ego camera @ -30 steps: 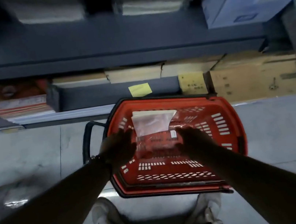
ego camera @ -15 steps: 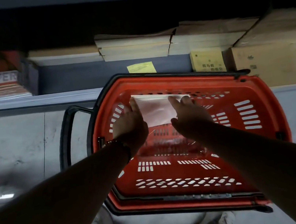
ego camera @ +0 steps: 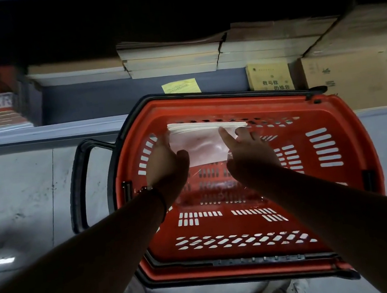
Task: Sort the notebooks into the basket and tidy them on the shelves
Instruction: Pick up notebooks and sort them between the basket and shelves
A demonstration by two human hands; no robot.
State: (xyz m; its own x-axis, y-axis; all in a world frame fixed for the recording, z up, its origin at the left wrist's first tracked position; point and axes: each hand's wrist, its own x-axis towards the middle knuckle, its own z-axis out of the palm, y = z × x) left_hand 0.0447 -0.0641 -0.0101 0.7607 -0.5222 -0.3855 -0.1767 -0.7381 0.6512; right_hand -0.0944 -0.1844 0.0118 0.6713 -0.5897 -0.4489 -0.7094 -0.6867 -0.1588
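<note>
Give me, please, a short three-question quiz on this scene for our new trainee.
1. True or false: the pack of notebooks is inside the red basket.
2. Which hands touch the pack? A) only the left hand B) only the right hand C) both
3. Fill in: the sticky note on the shelf front behind the basket is ____ in colour.

Key: 1 true; 2 C; 3 yellow.
</note>
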